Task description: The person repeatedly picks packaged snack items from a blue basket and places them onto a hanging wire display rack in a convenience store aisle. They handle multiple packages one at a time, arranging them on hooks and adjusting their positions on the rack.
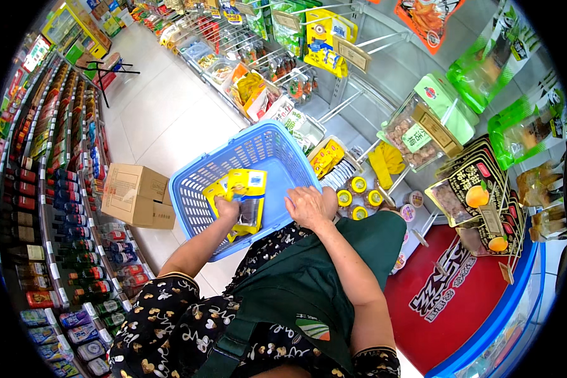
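Note:
A blue plastic shopping basket with slotted sides is tilted in front of my lap. Inside it lie several yellow-and-dark snack packets, bunched on the left side. My left hand reaches into the basket, its fingers closed on a yellow packet; its fingertips are partly hidden. On the basket's right side, my right hand is wrapped over the rim near my knee.
Cardboard boxes stand on the floor left of the basket, before shelves of bottles. At right, hooks carry hanging snack bags and a clear-fronted pack. Yellow-lidded jars sit beside my knee. A folding stool stands farther back.

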{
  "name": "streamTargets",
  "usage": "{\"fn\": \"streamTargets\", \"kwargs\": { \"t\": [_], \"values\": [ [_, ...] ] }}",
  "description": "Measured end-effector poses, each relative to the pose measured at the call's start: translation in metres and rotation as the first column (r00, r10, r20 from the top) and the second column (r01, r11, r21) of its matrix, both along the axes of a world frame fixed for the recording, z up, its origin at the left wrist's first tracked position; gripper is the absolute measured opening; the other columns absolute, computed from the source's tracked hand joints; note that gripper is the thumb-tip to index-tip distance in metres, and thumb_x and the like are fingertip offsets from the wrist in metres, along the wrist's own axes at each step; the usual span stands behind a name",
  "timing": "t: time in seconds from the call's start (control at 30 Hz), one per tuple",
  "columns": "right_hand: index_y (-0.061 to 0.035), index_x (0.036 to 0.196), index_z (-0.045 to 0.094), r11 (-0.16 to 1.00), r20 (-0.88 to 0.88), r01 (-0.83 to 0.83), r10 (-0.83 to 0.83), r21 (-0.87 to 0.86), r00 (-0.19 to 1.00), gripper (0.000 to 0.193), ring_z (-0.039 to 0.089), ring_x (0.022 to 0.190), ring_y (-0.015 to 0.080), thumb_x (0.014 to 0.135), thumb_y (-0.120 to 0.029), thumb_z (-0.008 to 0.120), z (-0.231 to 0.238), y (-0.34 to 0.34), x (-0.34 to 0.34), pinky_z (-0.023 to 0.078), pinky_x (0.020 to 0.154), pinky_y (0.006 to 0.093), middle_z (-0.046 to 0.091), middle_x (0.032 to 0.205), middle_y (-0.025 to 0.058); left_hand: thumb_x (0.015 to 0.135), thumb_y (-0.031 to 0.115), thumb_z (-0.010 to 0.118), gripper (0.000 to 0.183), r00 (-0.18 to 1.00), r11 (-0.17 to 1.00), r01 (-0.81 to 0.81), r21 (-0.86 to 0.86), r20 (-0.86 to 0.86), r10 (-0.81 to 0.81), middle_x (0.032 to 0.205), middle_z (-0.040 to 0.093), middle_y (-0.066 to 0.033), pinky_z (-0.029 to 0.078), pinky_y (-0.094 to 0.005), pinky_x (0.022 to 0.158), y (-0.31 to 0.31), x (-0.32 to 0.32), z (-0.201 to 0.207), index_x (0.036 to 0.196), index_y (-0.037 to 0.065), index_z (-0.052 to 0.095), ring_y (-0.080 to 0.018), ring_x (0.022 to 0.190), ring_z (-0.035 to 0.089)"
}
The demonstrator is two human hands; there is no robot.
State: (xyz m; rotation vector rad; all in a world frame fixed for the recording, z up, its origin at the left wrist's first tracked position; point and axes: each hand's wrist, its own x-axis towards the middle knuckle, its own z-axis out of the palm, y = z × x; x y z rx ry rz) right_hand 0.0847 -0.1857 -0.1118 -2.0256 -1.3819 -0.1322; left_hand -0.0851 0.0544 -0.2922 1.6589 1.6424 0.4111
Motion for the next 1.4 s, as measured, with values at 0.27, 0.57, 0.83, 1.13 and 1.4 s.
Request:
{"fn": "streamTargets", "kwargs": {
  "t": [0.27,0.57,0.83,1.13,1.4],
  "values": [
    [-0.0013,0.091,0.061,0.997,-0.028,0.048,-0.046,0.066,0.999,0.022,0.059,0.075,0.0287,0.078,-0.019,0.060,-0.005,-0.006,0.006,0.043,0.067,0.0401,0.061,0.080,0.0141,0.078,0.000,0.062,0.014,0.854,0.846,0.379,-0.374,0.493,-0.165,0.078,0.060,-0.0039,0.042,-0.0244,0.060,-0.015,0.045,0.085,0.091,0.001,0.060,-0.0114,0.064,0.053],
    [0.0034,0.127,0.041,0.791,-0.875,0.404,0.326,0.460,0.358,0.057,0.056,0.102,0.0199,0.082,-0.020,0.067,0.038,0.022,0.006,0.045,0.086,0.0300,0.055,0.116,0.0156,0.079,0.000,0.060,0.012,0.454,0.637,0.716,-0.284,0.884,-0.116,0.088,0.067,-0.0064,0.051,-0.0257,0.075,-0.024,0.037,0.244,0.091,0.002,0.060,-0.0124,0.076,0.063],
    [0.0004,0.095,0.064,0.704,-0.858,0.489,0.419,0.514,0.298,0.025,0.061,0.076,0.0075,0.091,-0.023,0.056,0.131,0.013,0.033,0.048,0.067,0.0225,0.067,0.089,0.0058,0.077,0.014,0.066,0.048,0.253,0.472,0.877,-0.092,0.923,-0.289,0.115,0.059,-0.0060,0.042,-0.0295,0.092,-0.052,0.107,0.302,0.120,0.001,0.050,-0.0157,0.104,0.055],
    [0.0063,0.096,0.061,0.652,-0.899,0.626,0.375,0.428,0.225,0.046,0.060,0.079,0.0106,0.093,-0.038,0.048,0.150,0.006,0.089,0.047,0.068,0.0239,0.065,0.092,0.0088,0.089,0.021,0.058,0.021,0.290,0.507,0.845,-0.169,0.942,-0.169,0.092,0.067,-0.0075,0.051,-0.0250,0.066,-0.065,0.239,0.324,0.097,0.001,0.062,-0.0120,0.075,0.063],
    [0.0055,0.094,0.062,0.574,-0.877,0.664,0.345,0.479,0.334,0.046,0.058,0.076,0.0099,0.092,-0.039,0.050,0.121,0.016,0.166,0.045,0.069,0.0241,0.065,0.089,0.0078,0.088,0.021,0.060,0.021,0.211,0.512,0.855,-0.088,0.960,-0.187,0.092,0.066,-0.0050,0.048,-0.0247,0.073,-0.064,0.332,0.301,0.099,0.004,0.063,-0.0113,0.080,0.061]
  ]
}}
